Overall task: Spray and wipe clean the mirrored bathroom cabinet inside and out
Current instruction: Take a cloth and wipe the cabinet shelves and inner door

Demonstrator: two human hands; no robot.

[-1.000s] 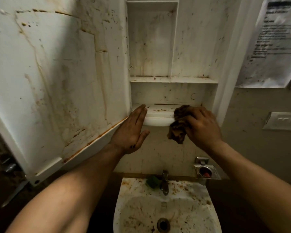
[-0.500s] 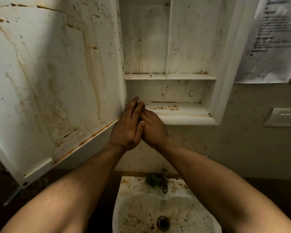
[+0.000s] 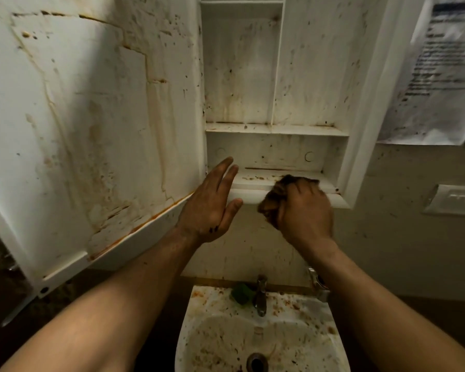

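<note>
The white bathroom cabinet (image 3: 277, 130) hangs open on the wall, its inside streaked with brown stains. Its door (image 3: 91, 130) swings out to the left, rust along its lower edge. My right hand (image 3: 304, 210) grips a dirty brown cloth (image 3: 273, 200) against the front lip of the bottom shelf (image 3: 255, 181). My left hand (image 3: 212, 205) is held flat with straight fingers at the shelf's left end, beside the door hinge, holding nothing.
A stained white sink (image 3: 261, 336) with a metal tap (image 3: 261, 296) and a green object (image 3: 240, 292) sits directly below. A printed paper sheet (image 3: 435, 76) hangs on the wall at right, above a white switch plate (image 3: 457, 200).
My right hand with the cloth swept left to meet the left hand, then back right along the bottom shelf's lip. The left hand stayed at the shelf's left end.
</note>
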